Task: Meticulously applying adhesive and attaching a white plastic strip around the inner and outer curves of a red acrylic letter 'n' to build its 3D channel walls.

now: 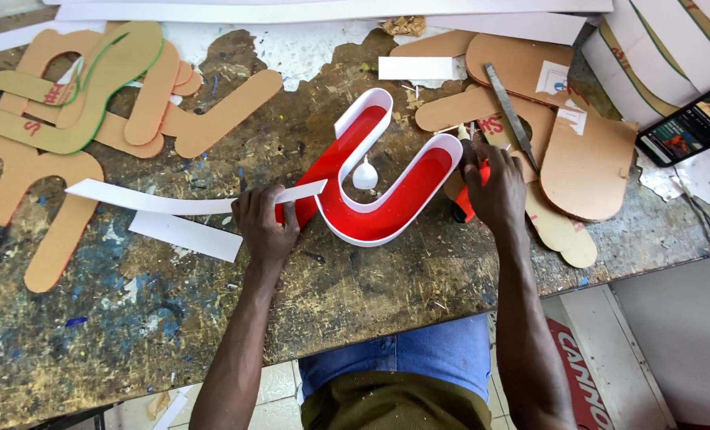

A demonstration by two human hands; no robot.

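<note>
Nearest the lower edge of the frame, two bare forearms are seen rising from the bottom centre and spreading apart over a worn, paint-stained wooden workbench (212, 318). The left hand (266, 227), at centre left, is closed in a pinch on a long thin white plastic strip (172, 201), whose long axis runs nearly level from the left of the frame toward the centre, its tapered right end laid against the left limb of the work. That work, a curved red channel letter with raised white plastic walls (379, 179), is placed at the middle of the frame, directly between the two hands and just right of the left one; its limbs slant from lower left to upper right. The right hand (494, 191) is curled against the letter's right tip, closed around a small orange tool (466, 199) of which little is shown. A second, shorter white strip (186, 235) is lying just left of the left wrist. Farther off, brown cardboard letter cut-outs (92, 103) are heaped at the upper left, a metal file (512, 115) is resting on more cardboard at the upper right, and a lit phone (689, 123) is propped at the right edge.
</note>
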